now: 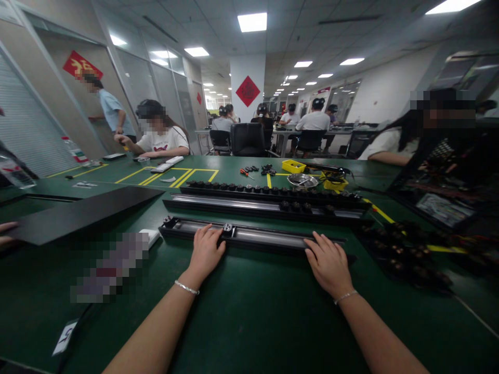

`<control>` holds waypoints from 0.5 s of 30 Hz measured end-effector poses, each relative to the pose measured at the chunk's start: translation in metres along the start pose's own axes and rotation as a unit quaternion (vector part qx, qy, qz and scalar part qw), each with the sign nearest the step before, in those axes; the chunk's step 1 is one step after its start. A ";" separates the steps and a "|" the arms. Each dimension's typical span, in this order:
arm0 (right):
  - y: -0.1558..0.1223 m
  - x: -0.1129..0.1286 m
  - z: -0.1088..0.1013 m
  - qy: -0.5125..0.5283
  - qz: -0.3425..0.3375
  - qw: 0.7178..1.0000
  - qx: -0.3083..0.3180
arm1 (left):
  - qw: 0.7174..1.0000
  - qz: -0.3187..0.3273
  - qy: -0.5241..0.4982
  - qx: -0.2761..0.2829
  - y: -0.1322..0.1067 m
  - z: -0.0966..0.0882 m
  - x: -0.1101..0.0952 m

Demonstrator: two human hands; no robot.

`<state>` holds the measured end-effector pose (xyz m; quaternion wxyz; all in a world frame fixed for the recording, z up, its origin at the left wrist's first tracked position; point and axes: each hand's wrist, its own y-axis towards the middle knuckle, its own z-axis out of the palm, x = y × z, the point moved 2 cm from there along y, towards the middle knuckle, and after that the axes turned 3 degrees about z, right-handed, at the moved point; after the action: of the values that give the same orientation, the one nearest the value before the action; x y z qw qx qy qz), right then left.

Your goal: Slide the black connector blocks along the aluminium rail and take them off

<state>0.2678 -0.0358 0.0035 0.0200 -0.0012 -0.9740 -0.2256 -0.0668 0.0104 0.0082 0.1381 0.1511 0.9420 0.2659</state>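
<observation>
A long black rail with a silvery channel (265, 237) lies across the green table in front of me. My left hand (205, 252) rests on its left part, fingers curled over the near edge beside a small metal fitting (228, 228). My right hand (328, 262) lies on the rail's right part, fingers stretched forward over it. Both wrists wear thin bracelets. Behind it lie a second rail (249, 205) and a third one carrying a row of black knobs (273, 190).
A pile of black parts (405, 252) sits at the right. A black panel (83, 212) lies at left, with another person's fingers (7, 234) at its edge. Yellow bins (293, 166), a metal dish (303, 180) and tools stand farther back. Other people sit around.
</observation>
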 end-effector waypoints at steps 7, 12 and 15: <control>0.000 0.000 0.000 -0.008 -0.003 1.000 -0.008 | 1.000 0.008 -0.004 -0.003 0.000 0.000 -0.005; 0.000 0.000 0.002 -0.010 -0.006 1.000 -0.013 | 1.000 0.011 -0.005 0.000 0.001 0.001 -0.008; 0.000 -0.001 0.003 -0.010 -0.005 1.000 -0.012 | 1.000 0.011 -0.008 0.003 0.001 0.001 -0.010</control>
<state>0.2683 -0.0350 0.0011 0.0096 0.0013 -0.9714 -0.2371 -0.0567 0.0075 0.0097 0.1420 0.1637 0.9401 0.2633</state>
